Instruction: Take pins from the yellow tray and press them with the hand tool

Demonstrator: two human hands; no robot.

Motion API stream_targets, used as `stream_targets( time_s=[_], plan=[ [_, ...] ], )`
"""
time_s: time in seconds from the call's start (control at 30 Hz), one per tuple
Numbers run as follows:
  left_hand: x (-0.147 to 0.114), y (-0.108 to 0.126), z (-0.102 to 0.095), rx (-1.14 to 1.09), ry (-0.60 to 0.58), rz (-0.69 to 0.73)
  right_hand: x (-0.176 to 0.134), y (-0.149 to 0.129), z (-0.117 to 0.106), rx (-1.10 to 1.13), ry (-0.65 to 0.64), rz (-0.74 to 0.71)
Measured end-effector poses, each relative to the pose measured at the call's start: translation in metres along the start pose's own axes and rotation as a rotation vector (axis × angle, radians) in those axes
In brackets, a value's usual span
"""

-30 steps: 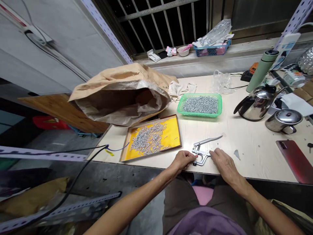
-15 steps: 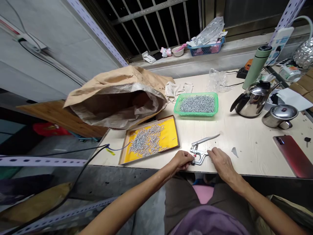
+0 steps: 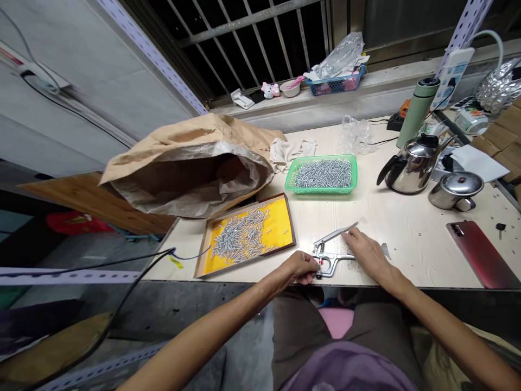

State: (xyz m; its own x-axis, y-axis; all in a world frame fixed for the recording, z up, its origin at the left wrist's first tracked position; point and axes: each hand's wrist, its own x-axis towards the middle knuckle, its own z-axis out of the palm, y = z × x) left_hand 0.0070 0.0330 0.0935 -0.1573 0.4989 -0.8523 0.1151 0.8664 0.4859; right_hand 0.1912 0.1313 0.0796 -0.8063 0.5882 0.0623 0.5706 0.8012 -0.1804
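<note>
Silver spring-loaded hand pliers (image 3: pixel 334 257) lie at the table's front edge, with the upper handle raised and a small red spot at the jaw. My left hand (image 3: pixel 302 267) is closed in a pinch right at the jaw end; what its fingertips hold is too small to make out. On the handle side, my right hand (image 3: pixel 368 255) lies over the lower handle, its bent fingertips at the upper handle. Left of the pliers, a shallow tray with a yellow bottom (image 3: pixel 280 217) bears a heap of small metal pins (image 3: pixel 240 236). A green basket (image 3: pixel 321 190) behind is full of similar pins.
A large open paper sack (image 3: pixel 183 138) stands behind the tray. To the right are a steel kettle (image 3: pixel 411 165), a lidded steel cup (image 3: pixel 456 193), a green flask (image 3: pixel 419 111) and a red phone (image 3: pixel 482 254). A blue cord (image 3: pixel 197 257) runs to the tray.
My right hand has shifted from the end of the lower handle up to the upper handle. My left hand stays pinched at the jaw. The whole view has shifted slightly.
</note>
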Motion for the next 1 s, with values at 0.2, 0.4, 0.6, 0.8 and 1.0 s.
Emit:
stream_targets(
  time_s=[0.2,0.4,0.6,0.8,1.0],
  plan=[
    [-0.001,-0.002,0.001,0.031,0.002,0.017,0.034,0.020,-0.003,-0.105,-0.023,-0.075],
    [-0.007,0.002,0.009,0.081,0.026,-0.009,0.053,0.029,-0.011,-0.193,-0.132,-0.232],
    [-0.009,-0.003,0.014,0.093,0.049,-0.030,0.049,0.031,-0.014,-0.198,-0.160,-0.256],
    [-0.010,-0.006,0.016,0.057,0.077,-0.036,0.030,0.033,-0.026,-0.033,-0.214,-0.267],
    [-0.011,-0.007,0.018,0.047,0.095,-0.027,0.016,0.031,-0.021,-0.056,-0.230,-0.260]
  ],
)
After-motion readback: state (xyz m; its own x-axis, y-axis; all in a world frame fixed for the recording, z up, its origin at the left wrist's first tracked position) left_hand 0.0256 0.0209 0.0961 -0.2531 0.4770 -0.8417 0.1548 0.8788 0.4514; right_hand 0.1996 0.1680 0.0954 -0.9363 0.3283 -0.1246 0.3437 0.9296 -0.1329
